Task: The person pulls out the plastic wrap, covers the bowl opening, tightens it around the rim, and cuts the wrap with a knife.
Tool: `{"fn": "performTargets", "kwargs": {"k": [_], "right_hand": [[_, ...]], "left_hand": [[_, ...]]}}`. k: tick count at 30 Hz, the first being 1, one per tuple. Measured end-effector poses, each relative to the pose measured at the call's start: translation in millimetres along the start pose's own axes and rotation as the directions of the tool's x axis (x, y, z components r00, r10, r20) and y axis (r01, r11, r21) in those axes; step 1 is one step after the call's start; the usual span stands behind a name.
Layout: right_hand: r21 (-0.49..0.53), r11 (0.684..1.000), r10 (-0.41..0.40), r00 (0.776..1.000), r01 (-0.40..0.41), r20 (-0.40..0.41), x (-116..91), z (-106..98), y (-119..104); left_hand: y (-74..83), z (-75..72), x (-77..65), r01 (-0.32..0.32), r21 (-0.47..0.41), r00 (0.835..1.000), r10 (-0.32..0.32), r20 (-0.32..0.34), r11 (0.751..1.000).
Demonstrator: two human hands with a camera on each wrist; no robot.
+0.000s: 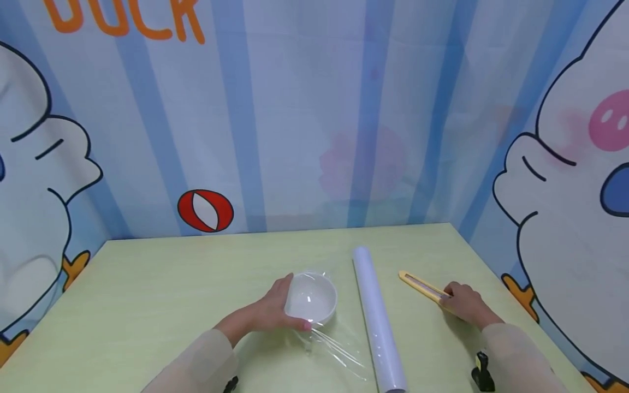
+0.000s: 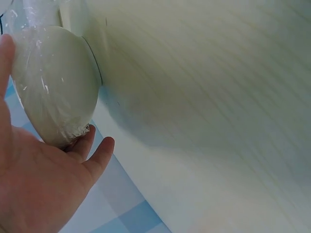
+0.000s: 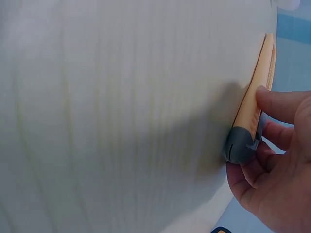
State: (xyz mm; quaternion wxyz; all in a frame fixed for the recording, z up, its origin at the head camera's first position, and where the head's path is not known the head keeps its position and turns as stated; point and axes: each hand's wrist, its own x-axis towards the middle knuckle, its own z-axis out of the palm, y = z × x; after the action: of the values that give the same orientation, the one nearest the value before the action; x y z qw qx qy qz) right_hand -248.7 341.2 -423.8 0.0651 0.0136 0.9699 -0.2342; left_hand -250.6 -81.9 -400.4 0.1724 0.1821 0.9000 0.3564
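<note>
A white bowl (image 1: 312, 299) covered with clear plastic wrap (image 1: 339, 349) is near the middle of the table. My left hand (image 1: 275, 308) grips its left side, fingers at the far rim and thumb at the near one. In the left wrist view the film lies wrinkled over the bowl (image 2: 58, 82), with fingers around its side. On the right, my right hand (image 1: 466, 303) holds a yellow utility knife (image 1: 421, 285) near its back end. The right wrist view shows the thumb on the knife's yellow body (image 3: 250, 107) and fingertips around the grey end; its far tip points away to the left.
A long white roll (image 1: 378, 322) lies lengthwise on the pale wooden table (image 1: 172, 295), between the bowl and the knife. Loose wrap trails from the bowl towards the roll. A striped blue cartoon curtain (image 1: 304, 109) stands behind the table and along its sides.
</note>
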Motion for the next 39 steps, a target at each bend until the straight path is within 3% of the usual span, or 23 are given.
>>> {"fn": "performTargets", "kwargs": {"k": [5,8,10,12,14,16,20,23,25,28,33,39], "right_hand": [[0.035,0.999,-0.026,1.0,0.026,-0.006,-4.7,4.1,-3.5],[0.098,0.995,0.004,1.0,-0.004,0.003,-9.1,8.2,-10.8],[0.16,0.986,0.052,0.999,-0.053,0.01,-11.9,10.6,-18.5],[0.284,0.955,0.088,0.996,-0.089,0.014,-14.2,12.8,-28.9],[0.432,0.898,0.086,0.996,-0.087,0.021,-16.2,14.5,-40.6],[0.576,0.815,0.051,0.998,-0.068,0.046,-19.0,15.1,-52.8],[0.771,0.637,-0.118,0.988,-0.004,0.103,-28.4,15.9,-72.8],[0.852,0.523,-0.264,0.954,0.015,0.145,-36.1,18.1,-82.1],[0.881,0.473,-0.337,0.927,0.014,0.167,-40.9,20.6,-86.8],[0.904,0.426,-0.402,0.901,0.024,0.165,-45.6,25.6,-93.7],[0.913,0.403,-0.444,0.887,0.066,0.132,-52.5,33.1,-106.1],[0.862,0.493,-0.333,0.941,0.118,0.062,-62.8,40.6,-120.0]], "left_hand": [[1.1,0.9,-1.3,0.002,-0.011,1.0,-0.002,0.0,1.0],[1.4,0.8,-1.1,0.026,-0.008,1.0,-0.026,0.004,1.0],[1.5,0.4,-0.9,0.036,-0.003,0.999,-0.036,0.006,0.999],[1.5,0.0,-0.7,0.041,-0.003,0.999,-0.041,0.007,0.999],[1.4,0.0,-0.3,0.042,-0.004,0.999,-0.042,0.007,0.999],[0.7,0.5,0.1,0.036,-0.007,0.999,-0.036,0.006,0.999],[-1.5,1.7,0.7,0.034,-0.01,0.999,-0.034,0.005,0.999],[-2.4,2.1,0.5,0.042,-0.01,0.999,-0.042,0.009,0.999],[-2.2,2.2,0.2,0.046,-0.008,0.999,-0.046,0.011,0.999],[-1.0,2.0,-0.6,0.047,-0.01,0.999,-0.047,0.009,0.999],[-0.8,2.1,-1.3,0.038,-0.02,0.999,-0.038,0.006,0.999],[-1.2,2.7,-1.4,0.037,-0.026,0.999,-0.037,0.005,0.999]]}}
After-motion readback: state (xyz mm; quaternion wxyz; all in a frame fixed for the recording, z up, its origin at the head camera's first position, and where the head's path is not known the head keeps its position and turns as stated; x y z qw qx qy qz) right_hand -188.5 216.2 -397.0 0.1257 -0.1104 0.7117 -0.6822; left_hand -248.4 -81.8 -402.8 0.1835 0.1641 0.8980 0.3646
